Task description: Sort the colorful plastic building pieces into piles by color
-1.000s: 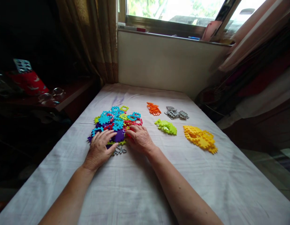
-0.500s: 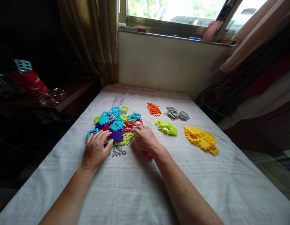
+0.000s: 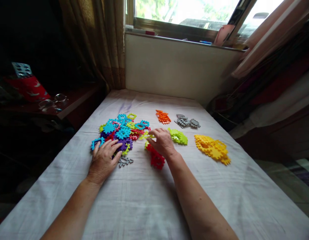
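My left hand (image 3: 106, 160) lies with spread fingers on the near left edge of a mixed pile of plastic pieces, touching purple pieces (image 3: 123, 145). Blue pieces (image 3: 123, 132) lie on top of the pile. My right hand (image 3: 161, 141) is closed on a lime-green piece (image 3: 144, 135), just right of the pile. Below that hand is a group of red pieces (image 3: 156, 157). A lime-green group (image 3: 178, 136) sits right behind it. One grey piece (image 3: 125, 162) lies near my left fingertips.
Orange pieces (image 3: 163, 117), grey pieces (image 3: 186, 121) and a yellow group (image 3: 211, 149) lie farther back and right on the white cloth (image 3: 134, 203). At the left, a dark side table (image 3: 77, 96) holds glasses (image 3: 51, 104) and a red container (image 3: 34, 89).
My right hand has moved right, away from the pile, with the lime-green piece. More of the red group shows below it. My left hand has barely moved.
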